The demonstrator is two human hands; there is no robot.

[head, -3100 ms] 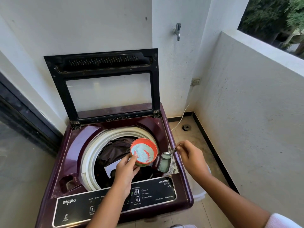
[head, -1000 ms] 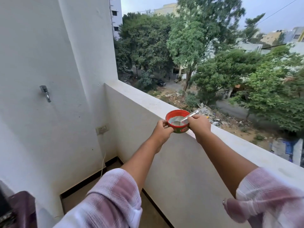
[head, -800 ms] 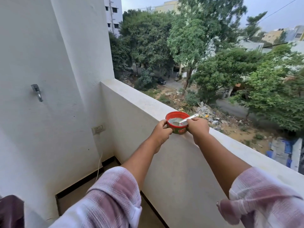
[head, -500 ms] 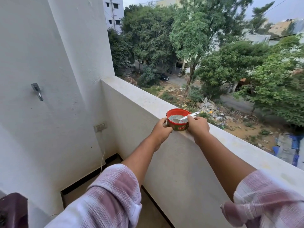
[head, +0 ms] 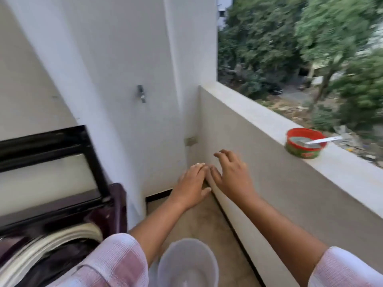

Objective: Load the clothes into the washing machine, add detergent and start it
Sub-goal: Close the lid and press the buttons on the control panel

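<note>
The red detergent tub (head: 304, 143) stands on the balcony ledge (head: 259, 121) at the right, with a white spoon (head: 323, 140) resting in its powder. My left hand (head: 191, 185) and my right hand (head: 232, 175) hang side by side in mid-air, left of the tub and lower, both empty with fingers spread. The maroon washing machine (head: 116, 206) is at the lower left, its black-framed lid (head: 47, 162) standing up. Its white drum rim (head: 62, 239) shows, with dark clothes inside. The picture is blurred by motion.
A pale plastic bucket (head: 186, 264) stands on the floor between my arms, right of the machine. A tap (head: 141, 94) juts from the white wall and a wall socket (head: 191, 141) sits in the corner. Beyond the ledge are trees and a street far below.
Both hands have let go of the tub and spoon, which now rest on the ledge. My hands dropped down and left, and my view swung back toward the machine.
</note>
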